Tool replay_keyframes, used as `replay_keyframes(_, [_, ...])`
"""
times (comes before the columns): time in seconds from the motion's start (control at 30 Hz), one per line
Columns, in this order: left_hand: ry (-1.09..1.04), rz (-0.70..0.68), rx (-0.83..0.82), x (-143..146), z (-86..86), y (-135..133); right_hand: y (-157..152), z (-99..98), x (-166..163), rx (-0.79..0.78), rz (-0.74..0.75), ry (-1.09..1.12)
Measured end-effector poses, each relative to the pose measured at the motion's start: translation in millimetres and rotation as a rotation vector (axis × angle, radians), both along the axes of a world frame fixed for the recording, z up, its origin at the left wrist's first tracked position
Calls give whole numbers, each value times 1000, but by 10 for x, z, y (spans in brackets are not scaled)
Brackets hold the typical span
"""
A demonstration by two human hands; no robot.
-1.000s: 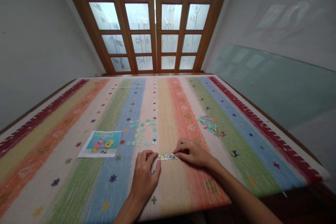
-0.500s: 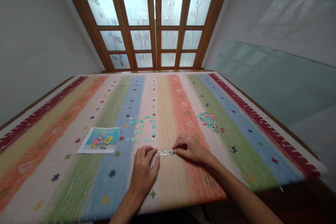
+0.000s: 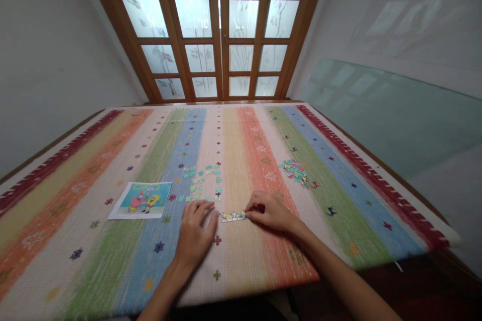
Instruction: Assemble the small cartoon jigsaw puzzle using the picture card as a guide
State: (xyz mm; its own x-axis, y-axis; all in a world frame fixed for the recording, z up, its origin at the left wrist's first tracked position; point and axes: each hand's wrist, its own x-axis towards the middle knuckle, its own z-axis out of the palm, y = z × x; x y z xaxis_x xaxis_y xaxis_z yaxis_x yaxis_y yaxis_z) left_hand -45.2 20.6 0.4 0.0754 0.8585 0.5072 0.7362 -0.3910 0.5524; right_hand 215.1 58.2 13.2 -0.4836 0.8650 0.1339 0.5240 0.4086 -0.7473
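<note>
The right hand (image 3: 269, 213) is pinching the short assembled strip of multicoloured jigsaw pieces (image 3: 233, 216); the left hand (image 3: 194, 233), now open, is resting further left, having released it.

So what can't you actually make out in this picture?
All from the one head view:
Print on the joined strip of pieces: too small to read.
Right end of that strip: hidden under the right hand, so its grip is unclear.
Whatever lies beneath the left hand: covered by the palm.
Single shapes in the pile of pieces: too small.
Both elbows: cut off by the bottom edge.
</note>
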Motion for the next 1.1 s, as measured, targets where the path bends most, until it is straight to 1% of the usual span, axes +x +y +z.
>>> replay_keyframes(0.1, [98,101,-7,-218,83,256,-16,13,-9,19,-2,-11])
replay_keyframes(0.17, [213,168,-84,-357,137,458,-25,9,-18,38,-10,-6])
replay_keyframes(0.23, [251,203,-115,-464,176,654,-29,-4,-25,59,-20,9])
replay_keyframes(0.33, [295,249,-150,-548,202,884,-26,-29,-33,94,-38,35])
replay_keyframes(0.4, [324,265,-175,-564,200,980,-20,-45,-36,115,-59,53])
replay_keyframes(0.5, [362,256,-211,-556,184,1046,-11,-63,-38,137,-110,75])
replay_keyframes(0.7, [388,233,-248,-523,132,1078,4,-94,-33,201,-208,110])
replay_keyframes(0.87, [365,248,-280,-531,92,1120,15,-107,-36,248,-244,134])
replay_keyframes(1.1, [318,267,-286,-547,104,1099,23,-106,-37,275,-276,145])
